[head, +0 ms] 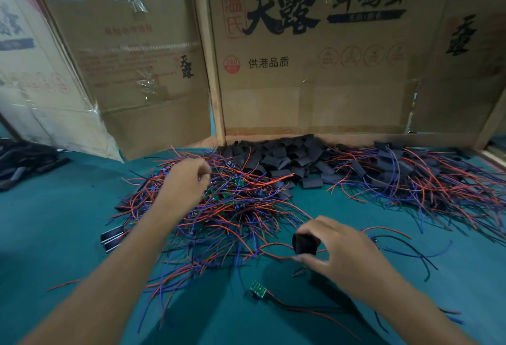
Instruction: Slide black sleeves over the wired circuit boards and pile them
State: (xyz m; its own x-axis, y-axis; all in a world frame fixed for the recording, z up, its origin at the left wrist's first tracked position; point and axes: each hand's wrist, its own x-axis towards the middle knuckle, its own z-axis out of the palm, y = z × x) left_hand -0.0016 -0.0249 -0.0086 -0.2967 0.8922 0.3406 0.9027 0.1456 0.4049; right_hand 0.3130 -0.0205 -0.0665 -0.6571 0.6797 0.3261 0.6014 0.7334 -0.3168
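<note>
A black sleeve (304, 243) is pinched by the right hand (345, 257) between the thumb below and the fingers above, its open mouth turned toward the left and its body held just above the green table (54, 221). Red wires run beneath this hand, but whether any is gripped with the sleeve cannot be told. The left hand (186, 183) is stretched forward over the tangle of wired circuit boards (227, 213), its fingers curled down into the red and blue wires at the far side of the heap; the hand is blurred, so what exactly is held there cannot be told. A single green circuit board (258, 289) with red and black leads lies alone on the table, near and below the right hand, apart from the sleeve. A heap of loose black sleeves (290, 158) is stacked behind the tangle against the cardboard boxes (315, 76), and a pile of sleeved boards (410, 177) with trailing wires is spread to the right.
</note>
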